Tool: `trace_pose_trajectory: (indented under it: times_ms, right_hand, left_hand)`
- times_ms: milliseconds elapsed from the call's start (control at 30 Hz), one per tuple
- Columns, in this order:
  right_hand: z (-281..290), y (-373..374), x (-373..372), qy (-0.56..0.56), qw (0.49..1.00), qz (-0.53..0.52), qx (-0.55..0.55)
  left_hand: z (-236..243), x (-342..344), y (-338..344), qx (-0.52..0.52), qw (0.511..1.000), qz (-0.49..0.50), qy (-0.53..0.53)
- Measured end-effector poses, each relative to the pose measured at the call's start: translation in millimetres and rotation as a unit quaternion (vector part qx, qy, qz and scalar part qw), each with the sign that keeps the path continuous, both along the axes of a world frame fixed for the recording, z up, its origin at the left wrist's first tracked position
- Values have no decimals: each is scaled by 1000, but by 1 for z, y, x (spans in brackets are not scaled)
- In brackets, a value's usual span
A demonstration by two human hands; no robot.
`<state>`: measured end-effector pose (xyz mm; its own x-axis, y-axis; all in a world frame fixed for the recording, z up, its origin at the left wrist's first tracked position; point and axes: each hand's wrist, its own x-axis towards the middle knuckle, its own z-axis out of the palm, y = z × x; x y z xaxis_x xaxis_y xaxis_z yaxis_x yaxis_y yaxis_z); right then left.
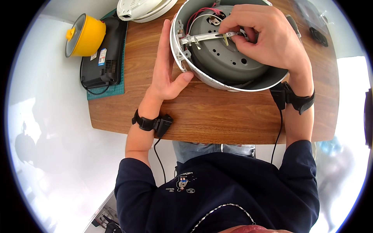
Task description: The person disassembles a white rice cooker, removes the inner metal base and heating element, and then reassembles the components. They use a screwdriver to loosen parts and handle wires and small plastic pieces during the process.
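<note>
An upturned rice cooker body [217, 83] lies at the far middle of the table, its round white shell open toward me. Inside sit a grey domed metal pan [217, 58], red and white wires [199, 14] and a long metal lever [204, 37] running in from the left wall. My left hand [168, 73] rests open against the shell's left outer side, fingers stretched and thumb near the rim. Reaching in from the right, my right hand [264, 35] pinches around the lever's inner end. A small yellowish piece [225, 39] shows beside those fingertips; the pinch itself is partly hidden.
At the left, a yellow pot [90, 35] stands on a black flat appliance [112, 50] with a cord, over a green mat [116, 87]. A white lid-like part [145, 9] lies at the back. A small black object [318, 37] and clear plastic [307, 13] sit far right.
</note>
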<state>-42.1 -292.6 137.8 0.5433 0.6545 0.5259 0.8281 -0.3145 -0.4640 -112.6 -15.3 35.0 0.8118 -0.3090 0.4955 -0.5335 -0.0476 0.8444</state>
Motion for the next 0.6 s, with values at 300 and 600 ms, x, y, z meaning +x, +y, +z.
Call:
trace_pose_trajectory:
  times_ms: [300,600]
  right_hand:
    - [-4,-1,2,-33,999,3,14]
    - [-10,-1,1,-51,999,-3,16]
  left_hand:
    - [-4,-4,-22,-15,993,89,-74]
    - [6,-5,-56,-108,980,165,-38]
